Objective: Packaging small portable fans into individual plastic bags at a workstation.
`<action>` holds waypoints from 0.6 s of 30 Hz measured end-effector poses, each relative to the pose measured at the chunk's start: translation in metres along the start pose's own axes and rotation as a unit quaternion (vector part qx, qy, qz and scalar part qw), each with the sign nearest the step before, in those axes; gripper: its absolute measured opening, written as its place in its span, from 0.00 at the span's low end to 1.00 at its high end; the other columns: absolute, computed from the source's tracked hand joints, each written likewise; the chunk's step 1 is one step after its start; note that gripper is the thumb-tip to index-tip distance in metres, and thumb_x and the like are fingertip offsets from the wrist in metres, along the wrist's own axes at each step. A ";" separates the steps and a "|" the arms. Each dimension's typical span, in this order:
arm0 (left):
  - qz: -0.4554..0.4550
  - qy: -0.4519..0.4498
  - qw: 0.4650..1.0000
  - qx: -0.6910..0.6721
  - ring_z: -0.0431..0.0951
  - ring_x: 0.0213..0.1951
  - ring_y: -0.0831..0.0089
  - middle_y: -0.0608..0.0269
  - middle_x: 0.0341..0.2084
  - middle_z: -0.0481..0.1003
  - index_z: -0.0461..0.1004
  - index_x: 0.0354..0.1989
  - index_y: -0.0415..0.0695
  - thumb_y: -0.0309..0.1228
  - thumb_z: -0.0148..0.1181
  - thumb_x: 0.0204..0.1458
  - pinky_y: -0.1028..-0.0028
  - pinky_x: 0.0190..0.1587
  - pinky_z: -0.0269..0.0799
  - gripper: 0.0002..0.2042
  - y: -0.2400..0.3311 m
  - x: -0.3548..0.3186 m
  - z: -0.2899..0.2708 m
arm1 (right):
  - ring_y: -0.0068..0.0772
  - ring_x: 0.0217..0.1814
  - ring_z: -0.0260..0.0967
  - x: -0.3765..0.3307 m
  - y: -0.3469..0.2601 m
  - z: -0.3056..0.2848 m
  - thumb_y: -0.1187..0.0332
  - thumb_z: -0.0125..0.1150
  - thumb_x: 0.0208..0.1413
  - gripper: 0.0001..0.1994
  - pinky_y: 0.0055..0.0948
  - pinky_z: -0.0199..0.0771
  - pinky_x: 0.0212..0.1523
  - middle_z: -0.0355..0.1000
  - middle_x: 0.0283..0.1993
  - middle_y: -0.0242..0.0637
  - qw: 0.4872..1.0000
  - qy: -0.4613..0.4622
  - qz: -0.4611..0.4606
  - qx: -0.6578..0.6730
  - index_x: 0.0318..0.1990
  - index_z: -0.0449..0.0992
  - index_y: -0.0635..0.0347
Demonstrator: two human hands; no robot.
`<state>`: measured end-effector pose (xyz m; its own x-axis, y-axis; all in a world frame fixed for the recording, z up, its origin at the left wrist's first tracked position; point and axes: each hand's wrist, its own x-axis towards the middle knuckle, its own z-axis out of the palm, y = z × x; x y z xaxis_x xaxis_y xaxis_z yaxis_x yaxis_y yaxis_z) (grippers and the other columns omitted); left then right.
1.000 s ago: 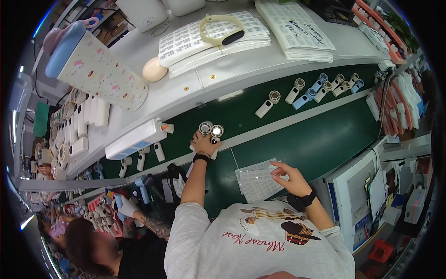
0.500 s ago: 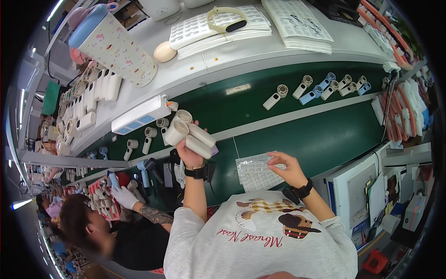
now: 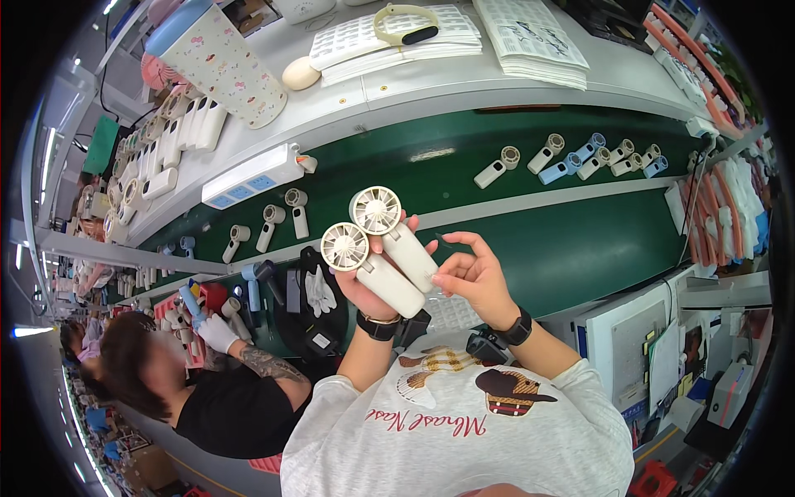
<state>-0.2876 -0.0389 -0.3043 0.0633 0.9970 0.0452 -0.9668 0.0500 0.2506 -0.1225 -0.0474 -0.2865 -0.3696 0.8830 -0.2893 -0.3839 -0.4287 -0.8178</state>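
Note:
My left hand holds two white handheld fans side by side, fan heads up and to the left. The farther fan lies along the nearer fan, and both round bladed heads face me. My right hand is at the lower end of the farther fan's handle, with thumb and fingertips drawn together against it. Whether anything small is pinched there is hard to make out. Below the hands, a clear sheet of pale labels lies partly hidden on the green bench.
White and blue handheld fans lie in a row on the green bench's far strip. A white power strip edges the grey shelf, which carries a patterned tumbler and paper stacks. At left sits a gloved co-worker.
My left hand has turned the two fans so their heads face me and moved them to the right. My right hand has come up from the label sheet to the handle's end.

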 end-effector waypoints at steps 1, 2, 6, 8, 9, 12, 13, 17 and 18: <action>0.004 -0.002 1.000 0.007 0.57 0.64 0.54 0.52 0.59 0.61 0.67 0.32 0.48 0.53 0.46 0.50 0.40 0.58 0.58 0.19 -0.002 -0.001 0.000 | 0.18 0.33 0.71 0.000 0.001 -0.001 0.80 0.64 0.49 0.28 0.17 0.71 0.34 0.73 0.31 0.33 1.000 0.006 -0.008 -0.002 0.56 0.59 0.61; 0.008 -0.005 1.000 0.014 0.57 0.64 0.54 0.51 0.59 0.61 0.67 0.32 0.48 0.54 0.46 0.51 0.40 0.57 0.59 0.20 -0.004 -0.001 0.000 | 0.18 0.33 0.71 0.000 0.002 -0.002 0.80 0.64 0.49 0.27 0.17 0.71 0.33 0.73 0.31 0.33 1.000 0.011 -0.017 -0.003 0.56 0.59 0.61; 0.020 -0.004 0.998 0.060 0.58 0.64 0.53 0.51 0.58 0.61 0.66 0.32 0.48 0.55 0.46 0.51 0.42 0.56 0.62 0.20 -0.006 -0.001 0.002 | 0.17 0.31 0.70 -0.001 0.001 0.000 0.79 0.65 0.49 0.26 0.17 0.70 0.32 0.73 0.30 0.32 0.999 0.032 -0.037 -0.010 0.54 0.60 0.61; 0.028 0.001 0.998 0.061 0.58 0.63 0.52 0.49 0.57 0.61 0.65 0.33 0.47 0.54 0.46 0.50 0.43 0.54 0.64 0.21 -0.008 -0.001 0.005 | 0.17 0.30 0.70 -0.003 0.003 0.004 0.79 0.65 0.49 0.25 0.16 0.69 0.32 0.73 0.30 0.32 0.998 0.042 -0.043 -0.012 0.54 0.60 0.61; 0.037 0.007 0.997 0.062 0.59 0.62 0.50 0.47 0.56 0.61 0.65 0.34 0.45 0.53 0.46 0.49 0.43 0.52 0.67 0.21 -0.009 -0.001 0.006 | 0.17 0.30 0.69 -0.006 0.006 0.007 0.79 0.65 0.49 0.26 0.16 0.69 0.31 0.72 0.30 0.32 0.994 0.064 -0.075 -0.052 0.54 0.60 0.60; 0.046 0.015 0.997 0.062 0.60 0.62 0.49 0.46 0.55 0.61 0.64 0.35 0.44 0.52 0.47 0.48 0.44 0.50 0.70 0.21 -0.013 0.000 0.007 | 0.18 0.30 0.69 -0.007 0.015 0.012 0.80 0.64 0.48 0.26 0.16 0.69 0.31 0.71 0.30 0.32 0.975 0.111 -0.138 -0.131 0.54 0.59 0.60; 0.051 0.018 0.997 0.062 0.60 0.62 0.49 0.46 0.55 0.62 0.64 0.35 0.44 0.52 0.47 0.48 0.44 0.50 0.70 0.21 -0.014 0.000 0.006 | 0.18 0.31 0.69 -0.006 0.017 0.012 0.80 0.64 0.48 0.26 0.16 0.69 0.32 0.70 0.30 0.31 0.967 0.121 -0.157 -0.162 0.54 0.60 0.60; 0.034 0.017 0.999 0.021 0.60 0.61 0.48 0.46 0.55 0.62 0.64 0.35 0.44 0.51 0.47 0.48 0.46 0.49 0.71 0.20 -0.020 0.003 0.003 | 0.18 0.33 0.68 0.001 0.023 -0.004 0.80 0.63 0.49 0.22 0.16 0.70 0.34 0.68 0.30 0.31 0.946 0.161 -0.191 -0.209 0.51 0.63 0.61; 0.025 0.017 1.000 0.002 0.61 0.61 0.48 0.46 0.54 0.63 0.64 0.35 0.44 0.50 0.47 0.48 0.46 0.49 0.72 0.20 -0.020 0.003 0.003 | 0.18 0.34 0.68 0.003 0.021 -0.008 0.80 0.63 0.49 0.20 0.17 0.71 0.35 0.67 0.31 0.31 0.947 0.178 -0.186 -0.193 0.49 0.66 0.61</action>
<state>-0.2675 -0.0366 -0.3067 0.0062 0.9997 0.0254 -0.9675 -0.0004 0.2529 -0.1250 -0.0524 -0.3080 0.0653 0.9972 -0.0376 -0.0675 -0.0332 -0.9972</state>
